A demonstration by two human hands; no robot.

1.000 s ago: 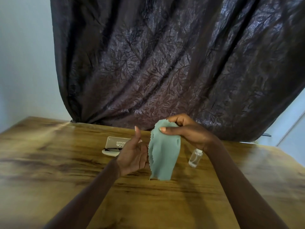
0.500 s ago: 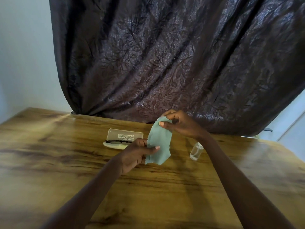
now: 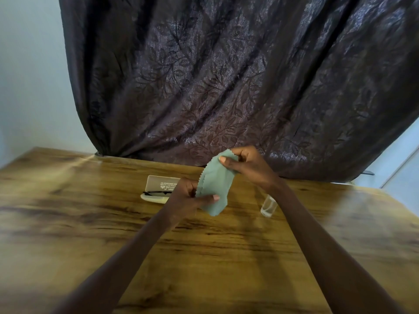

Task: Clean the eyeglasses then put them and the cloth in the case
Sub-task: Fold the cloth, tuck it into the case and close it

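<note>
Both hands are on the soft sage-green cleaning cloth with the zigzag-cut edge (image 3: pixel 215 184), held up above the bench. My right hand (image 3: pixel 249 165) has the top corner pinched between thumb and curled fingers. My left hand (image 3: pixel 187 197) is lower, thumb laid across the front of the cloth and fingers tucked behind, nipping it near the bottom. The cloth hangs between the two with its long axis running from about one o'clock at the right hand down to about seven, and its loose tail dangles just below my left thumb.

Now the bit that matters. The thin black-framed eyeglasses (image 3: pixel 154 192) are not in my hands at all. They lie in the open cream hard-shell case (image 3: pixel 156 182), which sits on the bench at about ten o'clock from my left hand, just beyond the knuckles. Its lid stands up at the back. Case and glasses both lie lengthwise from nine to three, square across me. My left hand is plainly the nearer one, so I reckon it goes for the frame while the right keeps the cloth.

The small clear plastic spray bottle (image 3: pixel 269 206) stands at about five o'clock from my right hand, close by that forearm. I'd mind it on any swing.

All of this rests on the brown wood-grain bench (image 3: pixel 113 223). A dark leaf-patterned curtain (image 3: pixel 226 87) hangs at twelve.
</note>
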